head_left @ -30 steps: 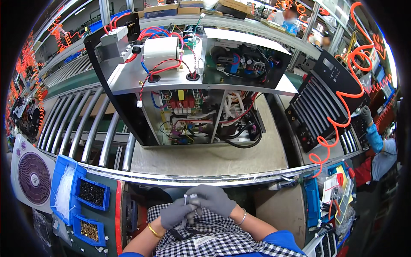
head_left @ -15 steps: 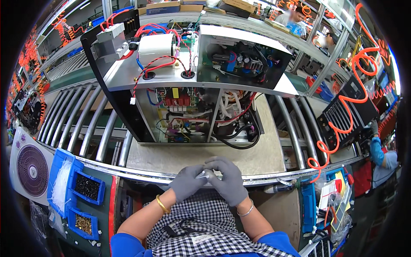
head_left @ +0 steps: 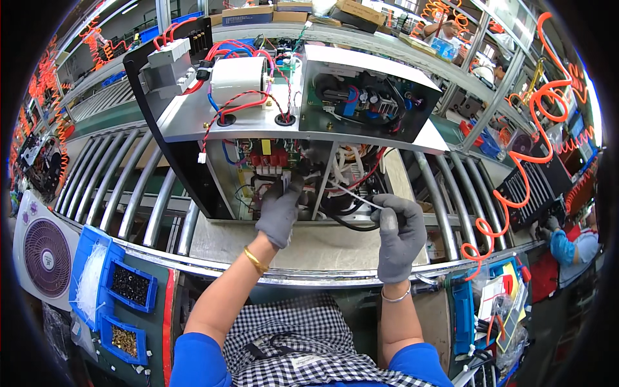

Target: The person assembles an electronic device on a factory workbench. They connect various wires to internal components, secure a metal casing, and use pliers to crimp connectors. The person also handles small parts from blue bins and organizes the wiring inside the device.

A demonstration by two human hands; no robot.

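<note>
Head view: both hands [head_left: 281, 213] [head_left: 398, 233] now off lap (at chassis [head_left: 284, 161] wiring).

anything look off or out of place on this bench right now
Nothing stands out. The open metal chassis sits square on the rollers; the left hand reaches into its wiring, the right hand holds a thin white cable tie. Screws stay in the blue bins.

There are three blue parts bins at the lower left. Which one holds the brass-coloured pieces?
The small blue plastic bin nearest the person, lowest in the picture. The blue bin of dark screws sits above it, and the tall blue bin of white cable ties stands left of that.
</note>
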